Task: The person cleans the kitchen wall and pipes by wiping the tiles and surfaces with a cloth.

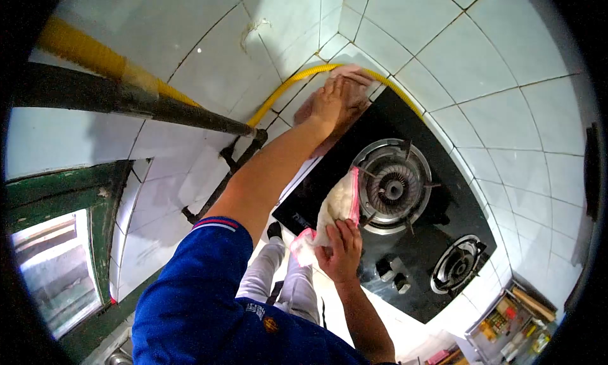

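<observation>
My left hand reaches to the tiled corner beyond the stove and presses a pinkish cloth against the tiles beside a yellow hose. Its fingers lie spread over the cloth. Near the front edge of the black glass stove, my right hand has its fingers bent around a cream cloth with a pink border. That cloth rests on the glass, with its edge by the large burner, and its other end hangs past the stove's front edge.
A smaller burner and two knobs are on the stove's right side. Dark pipes cross at the left, above a green window frame. A tray of small items stands at the lower right.
</observation>
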Tool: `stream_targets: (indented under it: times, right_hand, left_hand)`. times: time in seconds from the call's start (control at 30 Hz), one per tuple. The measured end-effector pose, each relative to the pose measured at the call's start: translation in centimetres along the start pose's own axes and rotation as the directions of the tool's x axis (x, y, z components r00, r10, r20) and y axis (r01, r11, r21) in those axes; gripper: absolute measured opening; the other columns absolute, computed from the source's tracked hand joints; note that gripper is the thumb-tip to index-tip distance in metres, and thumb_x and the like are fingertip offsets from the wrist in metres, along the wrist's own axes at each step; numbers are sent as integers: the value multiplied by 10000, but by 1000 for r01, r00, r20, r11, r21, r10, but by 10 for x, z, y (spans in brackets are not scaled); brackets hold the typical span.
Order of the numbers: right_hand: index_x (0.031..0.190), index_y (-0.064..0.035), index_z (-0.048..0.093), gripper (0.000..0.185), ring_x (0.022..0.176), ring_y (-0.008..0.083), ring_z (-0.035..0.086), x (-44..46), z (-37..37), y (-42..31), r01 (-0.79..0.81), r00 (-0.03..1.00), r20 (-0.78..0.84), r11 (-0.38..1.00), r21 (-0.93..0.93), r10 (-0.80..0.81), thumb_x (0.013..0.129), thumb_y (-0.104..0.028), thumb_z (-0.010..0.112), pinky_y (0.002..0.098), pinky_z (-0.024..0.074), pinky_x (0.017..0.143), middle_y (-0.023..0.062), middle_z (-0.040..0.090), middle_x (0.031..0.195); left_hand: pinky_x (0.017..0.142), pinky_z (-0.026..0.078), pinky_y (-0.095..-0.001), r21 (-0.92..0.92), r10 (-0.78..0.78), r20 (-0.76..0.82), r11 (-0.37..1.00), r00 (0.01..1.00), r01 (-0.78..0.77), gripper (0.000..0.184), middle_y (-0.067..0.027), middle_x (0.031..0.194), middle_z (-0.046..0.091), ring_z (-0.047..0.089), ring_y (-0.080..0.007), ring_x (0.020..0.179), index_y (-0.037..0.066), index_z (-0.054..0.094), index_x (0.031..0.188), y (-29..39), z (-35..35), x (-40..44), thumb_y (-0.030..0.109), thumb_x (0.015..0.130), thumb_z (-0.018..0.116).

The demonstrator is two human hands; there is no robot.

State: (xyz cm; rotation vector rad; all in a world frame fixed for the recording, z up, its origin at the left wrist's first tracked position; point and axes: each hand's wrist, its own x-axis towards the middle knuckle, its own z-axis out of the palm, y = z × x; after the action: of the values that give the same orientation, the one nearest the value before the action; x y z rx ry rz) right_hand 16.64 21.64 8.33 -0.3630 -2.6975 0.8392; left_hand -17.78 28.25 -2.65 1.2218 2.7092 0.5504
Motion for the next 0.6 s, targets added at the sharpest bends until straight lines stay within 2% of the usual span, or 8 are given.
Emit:
stream_targets:
  times: [0.03, 0.1, 0.27, 0.33, 0.37, 0.47, 0.57, 0.6]
  right_hand:
    - [1230, -69, 574, 496, 1213, 435, 506, -1, 3, 2, -1, 1000, -3, 1000, -3, 1, 806, -293, 698, 567, 430, 999, 171, 545, 1272]
    - [1231, -70, 575, 494, 1217, 434, 503, -3, 4, 3, -7, 1000, -2, 1000, -2, 7, 808, -295, 697, 566, 426, 1004, 172, 543, 1279]
    - [1284, -89, 549, 536, 1285, 415, 468, -9, 8, 6, 1, 1000, 7, 1000, -16, 0, 817, -315, 687, 571, 383, 1052, 177, 536, 1319]
    - [1267, -75, 556, 513, 1256, 424, 484, -5, 4, 3, 14, 1000, 1, 1000, -15, -14, 842, -337, 672, 572, 399, 1032, 182, 536, 1310]
    - [1250, -61, 563, 495, 1227, 433, 500, -3, 3, 2, 22, 1000, -13, 1000, -18, -22, 866, -359, 658, 572, 414, 1012, 187, 537, 1301]
    - [1260, -62, 560, 512, 1227, 439, 501, -2, 5, 5, 34, 999, -9, 999, -12, -34, 875, -386, 652, 571, 409, 1017, 192, 539, 1299]
    - [1250, -60, 562, 514, 1230, 444, 499, -3, 4, 4, 29, 1000, 1, 1000, -2, -29, 868, -390, 661, 573, 407, 1018, 195, 538, 1300]
    - [1244, -56, 563, 515, 1229, 446, 499, -2, 5, 5, 29, 999, -15, 1000, 8, -29, 863, -387, 666, 573, 405, 1019, 195, 541, 1296]
  left_hand:
    - [1084, 366, -533, 5, 2, -6, 1000, 1000, -2, 729, -178, 1553, 338, 372, -410, 1375, 55, 357, 1491, -8, -1, 3, 377, 887, 606]
    - [1088, 362, -499, 221, -18, -60, 975, 998, 31, 742, -175, 1559, 316, 338, -378, 1391, -9, 332, 1486, -23, -5, 0, 380, 912, 594]
    - [1088, 362, -503, 209, -104, 11, 973, 995, 99, 828, -206, 1566, 271, 339, -380, 1389, 0, 298, 1498, -21, -23, -9, 427, 882, 649]
    - [1084, 358, -518, 119, -243, 23, 964, 970, 238, 824, -215, 1544, 294, 346, -387, 1378, -16, 321, 1470, -14, -28, -16, 418, 868, 681]
    - [1084, 358, -518, 121, -249, 22, 962, 968, 244, 824, -215, 1544, 294, 346, -387, 1378, -16, 321, 1470, -16, -28, -22, 418, 868, 681]
    - [1082, 352, -530, 80, -248, -37, 965, 968, 250, 824, -220, 1519, 319, 360, -401, 1355, -29, 336, 1445, -23, -28, -46, 419, 858, 700]
    - [1086, 374, -531, 140, -190, -138, 968, 972, 209, 798, -285, 1513, 317, 383, -451, 1348, -60, 299, 1458, -21, -33, -83, 373, 890, 655]
    - [1100, 346, -533, 63, -221, -160, 970, 962, 233, 818, -268, 1517, 315, 353, -436, 1369, -56, 309, 1457, -19, -36, -91, 393, 877, 672]
